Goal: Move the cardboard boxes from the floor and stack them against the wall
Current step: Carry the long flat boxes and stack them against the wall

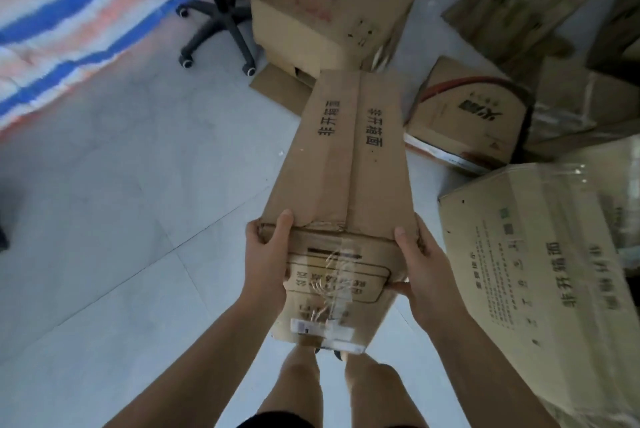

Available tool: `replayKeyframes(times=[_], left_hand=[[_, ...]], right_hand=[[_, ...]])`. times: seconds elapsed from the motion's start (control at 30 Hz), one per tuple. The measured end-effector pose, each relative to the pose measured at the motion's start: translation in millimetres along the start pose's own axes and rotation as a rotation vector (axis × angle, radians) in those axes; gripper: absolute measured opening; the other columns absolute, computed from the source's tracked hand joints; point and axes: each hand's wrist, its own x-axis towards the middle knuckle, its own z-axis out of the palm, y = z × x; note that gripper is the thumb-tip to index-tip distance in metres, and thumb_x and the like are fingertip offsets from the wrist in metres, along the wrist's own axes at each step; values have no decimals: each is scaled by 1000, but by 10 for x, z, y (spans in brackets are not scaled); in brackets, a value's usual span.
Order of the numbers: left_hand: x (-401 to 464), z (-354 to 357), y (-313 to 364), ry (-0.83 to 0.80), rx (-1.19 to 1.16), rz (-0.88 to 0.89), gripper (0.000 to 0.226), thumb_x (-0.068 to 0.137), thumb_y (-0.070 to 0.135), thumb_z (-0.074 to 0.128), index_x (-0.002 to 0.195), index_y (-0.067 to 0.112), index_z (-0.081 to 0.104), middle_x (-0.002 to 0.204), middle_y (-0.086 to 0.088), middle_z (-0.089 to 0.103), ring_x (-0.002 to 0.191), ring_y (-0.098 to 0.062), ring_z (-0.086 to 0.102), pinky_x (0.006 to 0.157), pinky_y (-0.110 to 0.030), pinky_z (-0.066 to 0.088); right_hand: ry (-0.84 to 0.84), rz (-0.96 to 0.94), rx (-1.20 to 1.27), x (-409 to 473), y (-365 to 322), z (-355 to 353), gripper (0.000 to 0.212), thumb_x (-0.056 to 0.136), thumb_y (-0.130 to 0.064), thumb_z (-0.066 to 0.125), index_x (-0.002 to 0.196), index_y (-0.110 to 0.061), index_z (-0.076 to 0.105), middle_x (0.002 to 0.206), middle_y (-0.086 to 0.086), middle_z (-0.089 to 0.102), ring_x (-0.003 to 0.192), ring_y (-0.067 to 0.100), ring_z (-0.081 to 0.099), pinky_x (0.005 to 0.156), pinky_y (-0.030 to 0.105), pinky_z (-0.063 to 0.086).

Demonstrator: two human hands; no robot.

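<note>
Above the tiled floor [121, 220], both hands, left hand [265, 265], right hand [424, 275], gripping long box [346, 164] printed 非开箱面

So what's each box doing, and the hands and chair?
Long box: closed, held up off the floor.
Left hand: grips its near left corner.
Right hand: grips its near right corner.
Big box: closed, on floor.
Chair: standing, unused.

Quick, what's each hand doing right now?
Left hand: grips the long box at its near left edge.
Right hand: grips its right edge.
</note>
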Motion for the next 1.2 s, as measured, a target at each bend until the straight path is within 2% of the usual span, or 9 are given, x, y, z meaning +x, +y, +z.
replayKeyframes(times=[0.07,0.23,0.33,0.43,0.57,0.63,0.9,1.07,1.2], left_hand=[[-278,-165,-28,50,-43,4,26,89,40,58,102,20,48,89,0,50,73,-14,51,58,-35,38],[-1058,-471,-321,212,-214,3,23,90,40,56,103,22,48,96,1,57,82,-15,57,76,-44,50],[-1584,-558,-604,333,-398,11,25,91,38,56,107,21,48,98,-1,60,87,-18,60,71,-41,51],[-2060,-620,-915,458,-537,31,20,90,39,57,97,22,48,94,-6,61,88,-24,62,63,-36,51],[-2589,-801,-1245,595,-715,46,22,89,39,58,91,21,45,74,-5,58,74,-26,60,64,-40,49],[-2826,-949,-1421,667,-788,62,22,89,39,58,92,21,46,72,-4,57,68,-24,59,62,-40,48],[-3770,-1879,-2309,944,-1023,123,23,89,37,58,96,19,47,89,-5,57,78,-26,57,53,-32,43],[-4502,-2641,-3236,1100,-1087,144,30,87,40,59,103,17,48,91,-4,56,82,-26,58,66,-40,45],[-5171,-3331,-4047,1205,-1142,142,27,87,40,58,99,18,48,91,-5,54,85,-26,57,73,-46,46]], right_hand=[[-61,-27,-65,-180,-34,1,41,95,-32,52,135,-39,47,121,-15,62,106,8,62,91,50,52],[-302,-142,-268,-581,-114,-75,35,95,-33,53,128,-43,50,112,-22,64,104,9,64,92,49,52],[-463,-225,-359,-866,-152,-152,30,95,-28,54,116,-49,54,103,-25,67,99,2,64,94,40,52],[-574,-316,-489,-1190,-137,-206,29,94,-28,55,103,-55,50,94,-35,63,94,-11,59,97,30,46],[-719,-353,-562,-1667,-31,-157,36,93,-27,57,120,-48,50,107,-29,59,105,-3,57,103,32,43],[-784,-360,-618,-1940,91,-88,45,93,-28,57,134,-40,44,105,-31,55,99,-5,55,101,33,43],[-1059,-343,-792,-3112,1038,253,43,93,-30,56,130,-48,44,108,-30,57,105,2,58,99,45,47],[-1206,-320,-868,-4108,2009,364,39,94,-29,56,126,-49,46,113,-27,58,113,12,58,100,55,45],[-1327,-319,-958,-5047,2938,399,44,94,-27,54,136,-37,46,116,-22,59,108,4,57,101,51,45]])
